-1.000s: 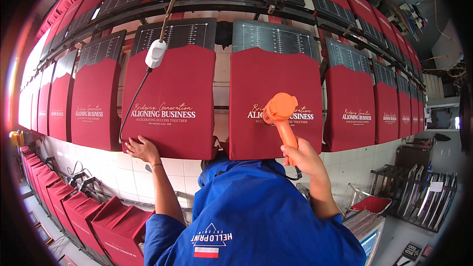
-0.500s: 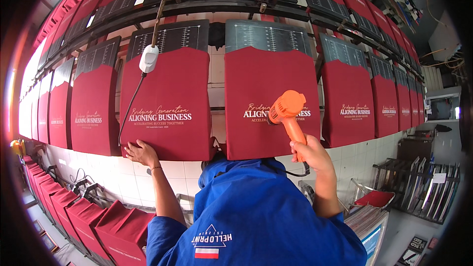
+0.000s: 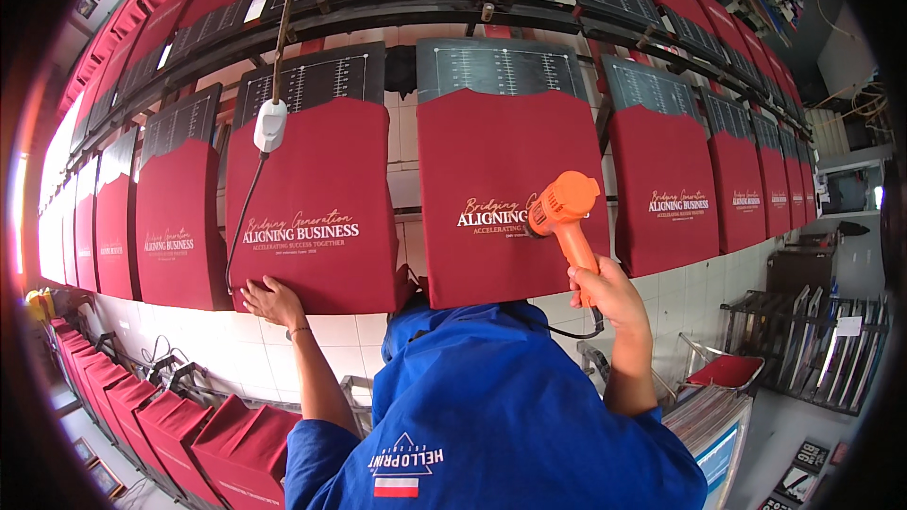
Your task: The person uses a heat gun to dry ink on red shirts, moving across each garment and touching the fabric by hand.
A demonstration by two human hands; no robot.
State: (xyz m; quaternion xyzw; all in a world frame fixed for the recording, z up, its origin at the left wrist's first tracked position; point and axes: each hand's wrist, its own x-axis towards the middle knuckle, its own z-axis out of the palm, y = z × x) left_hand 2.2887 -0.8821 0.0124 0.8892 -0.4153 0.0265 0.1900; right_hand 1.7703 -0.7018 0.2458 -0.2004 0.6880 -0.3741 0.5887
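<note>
My right hand (image 3: 614, 291) grips the handle of an orange heat gun (image 3: 567, 203), its fingers wrapped round it. The gun's head hangs over a maroon shirt (image 3: 510, 151) stretched on a dark board (image 3: 501, 69), hiding the right part of its white and gold print. A black cord (image 3: 576, 334) runs from the foot of the handle. My left hand (image 3: 272, 302) lies on the lower left corner of the neighbouring maroon shirt (image 3: 312, 170), its fingers spread and holding nothing.
More boards with maroon shirts (image 3: 661, 189) line both sides and the row beyond a black rail (image 3: 444, 16). A white plug connector (image 3: 270, 126) hangs on a cable over the left shirt. Shirted boards (image 3: 246, 444) also stand behind me, and a red folding chair (image 3: 726, 370) at right.
The heat gun has moved a little right across the print, baring more of its left part. My left hand stays on the same shirt corner. The whole view has shifted slightly.
</note>
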